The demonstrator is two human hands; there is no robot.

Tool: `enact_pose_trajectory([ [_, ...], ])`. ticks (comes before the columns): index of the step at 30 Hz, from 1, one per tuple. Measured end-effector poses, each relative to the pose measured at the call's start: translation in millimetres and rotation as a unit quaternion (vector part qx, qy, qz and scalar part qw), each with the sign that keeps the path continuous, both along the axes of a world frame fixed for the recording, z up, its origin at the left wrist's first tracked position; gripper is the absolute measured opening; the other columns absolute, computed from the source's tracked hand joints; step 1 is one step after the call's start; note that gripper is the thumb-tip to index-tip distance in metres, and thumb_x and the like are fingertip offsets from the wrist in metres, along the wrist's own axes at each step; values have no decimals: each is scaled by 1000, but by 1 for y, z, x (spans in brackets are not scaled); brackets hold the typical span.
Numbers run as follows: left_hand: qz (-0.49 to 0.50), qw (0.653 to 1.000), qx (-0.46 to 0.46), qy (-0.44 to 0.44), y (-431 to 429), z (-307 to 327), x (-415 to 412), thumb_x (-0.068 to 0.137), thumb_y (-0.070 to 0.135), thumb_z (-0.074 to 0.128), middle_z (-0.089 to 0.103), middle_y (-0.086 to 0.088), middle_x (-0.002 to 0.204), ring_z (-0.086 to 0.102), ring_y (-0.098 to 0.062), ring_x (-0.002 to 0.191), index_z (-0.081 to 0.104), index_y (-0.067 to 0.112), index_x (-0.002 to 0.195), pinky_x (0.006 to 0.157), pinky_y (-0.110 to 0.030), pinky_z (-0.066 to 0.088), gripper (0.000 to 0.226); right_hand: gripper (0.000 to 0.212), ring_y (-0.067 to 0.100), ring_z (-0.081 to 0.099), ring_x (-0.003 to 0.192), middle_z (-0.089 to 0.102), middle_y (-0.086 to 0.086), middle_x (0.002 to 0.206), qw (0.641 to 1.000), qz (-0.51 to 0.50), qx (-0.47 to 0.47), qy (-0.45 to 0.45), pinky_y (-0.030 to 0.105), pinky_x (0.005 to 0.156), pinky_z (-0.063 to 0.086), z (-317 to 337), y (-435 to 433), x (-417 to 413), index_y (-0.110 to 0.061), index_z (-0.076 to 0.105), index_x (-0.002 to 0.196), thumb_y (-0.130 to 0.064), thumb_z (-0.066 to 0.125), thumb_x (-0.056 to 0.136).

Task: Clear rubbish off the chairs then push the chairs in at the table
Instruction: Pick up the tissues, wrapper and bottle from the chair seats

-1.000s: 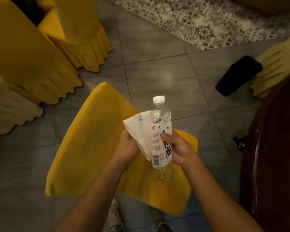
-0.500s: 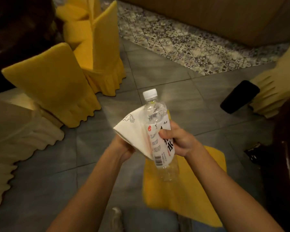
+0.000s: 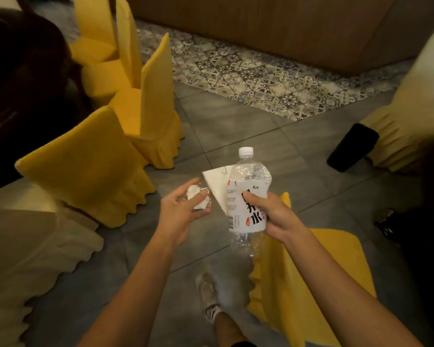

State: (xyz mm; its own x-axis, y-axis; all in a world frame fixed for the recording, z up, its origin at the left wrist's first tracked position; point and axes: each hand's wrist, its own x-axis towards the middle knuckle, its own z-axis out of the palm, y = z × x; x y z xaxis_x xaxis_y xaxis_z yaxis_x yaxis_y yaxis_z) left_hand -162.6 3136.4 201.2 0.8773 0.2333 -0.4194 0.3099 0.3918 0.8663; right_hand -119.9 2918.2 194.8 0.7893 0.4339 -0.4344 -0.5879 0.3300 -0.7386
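Note:
My right hand (image 3: 271, 214) grips a clear plastic water bottle (image 3: 246, 196) with a white cap and white label, upright. A folded white paper napkin (image 3: 217, 182) is pressed behind the bottle in the same hand. My left hand (image 3: 183, 211) is just left of it, fingers curled round a small crumpled white wrapper (image 3: 197, 199). A yellow-covered chair (image 3: 311, 284) stands below my right arm, its seat partly hidden. Three more yellow-covered chairs (image 3: 85, 166) stand in a row on the left.
Dark wooden tables lie at far left (image 3: 18, 96) and far right (image 3: 431, 234). Cream-covered chairs stand at lower left (image 3: 23, 251) and upper right (image 3: 411, 108). A black object (image 3: 352, 146) lies on the grey tiled floor. Patterned tiles and a wooden wall are beyond.
My left hand has come off the napkin and moved left with a small crumpled wrapper in it. The view has swung up and left, so the chair beneath me sits further right.

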Motion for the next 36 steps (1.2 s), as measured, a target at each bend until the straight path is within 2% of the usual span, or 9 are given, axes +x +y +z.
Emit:
enact_pose_trajectory([
  [6, -26, 999, 31, 14, 10, -17, 103, 78, 4, 81, 70, -11, 110, 76, -24, 83, 76, 27, 103, 64, -32, 62, 35, 42, 30, 76, 92, 75, 20, 111, 992, -115, -38, 25, 42, 67, 63, -9, 2, 85, -6, 68, 116, -10, 76, 75],
  [12, -98, 993, 69, 10, 0, -18, 229, 79, 5, 81, 72, -10, 106, 76, -21, 83, 76, 25, 105, 67, -36, 63, 33, 36, 35, 74, 95, 74, 22, 111, 970, -225, -78, 40, 46, 73, 62, -6, -13, 185, -4, 67, 117, -5, 76, 82],
  [16, -139, 988, 71, 7, -21, -10, 310, 81, 7, 79, 72, -9, 108, 75, -24, 89, 74, 20, 115, 72, -40, 63, 37, 35, 32, 76, 93, 77, 16, 105, 955, -272, -113, 23, 46, 73, 63, 1, -37, 239, -9, 70, 112, -9, 82, 79],
  [19, -175, 983, 59, -4, -46, -8, 370, 82, 6, 78, 73, -11, 106, 76, -24, 86, 71, 13, 119, 68, -36, 62, 39, 40, 32, 76, 94, 78, 14, 102, 942, -305, -137, 23, 50, 76, 63, 1, -60, 275, -10, 70, 112, -14, 86, 75],
  [22, -215, 975, 52, -14, -76, -12, 430, 82, 3, 77, 75, -5, 94, 75, -19, 73, 71, 11, 119, 61, -33, 62, 38, 43, 31, 77, 91, 79, 12, 99, 924, -350, -151, 26, 46, 71, 63, -5, -83, 311, -11, 71, 110, -17, 88, 71],
  [25, -257, 966, 29, -15, -110, -19, 497, 81, 0, 77, 73, -17, 102, 72, -26, 71, 71, 12, 115, 60, -34, 62, 36, 43, 32, 77, 87, 79, 14, 98, 901, -403, -157, 36, 43, 66, 63, -14, -107, 354, -9, 72, 108, -14, 89, 69],
  [27, -282, 959, 19, -10, -131, -24, 546, 81, 1, 78, 73, -19, 101, 71, -25, 69, 71, 11, 115, 57, -31, 60, 37, 39, 31, 77, 86, 79, 14, 97, 886, -432, -163, 39, 42, 63, 63, -19, -123, 389, -9, 72, 108, -11, 88, 72],
  [31, -341, 940, 8, 1, -169, -23, 645, 80, 2, 79, 74, -15, 99, 73, -24, 73, 73, 16, 109, 57, -30, 60, 33, 37, 38, 75, 92, 78, 18, 102, 859, -485, -159, 47, 57, 77, 61, -22, -149, 466, -7, 72, 110, -8, 85, 76],
  [36, -395, 918, 19, 5, -220, -14, 757, 77, 3, 82, 77, -12, 95, 76, -23, 77, 77, 20, 106, 54, -28, 60, 34, 30, 37, 76, 86, 78, 19, 97, 829, -533, -156, 65, 53, 69, 62, -15, -180, 555, -7, 73, 102, -9, 86, 74],
])
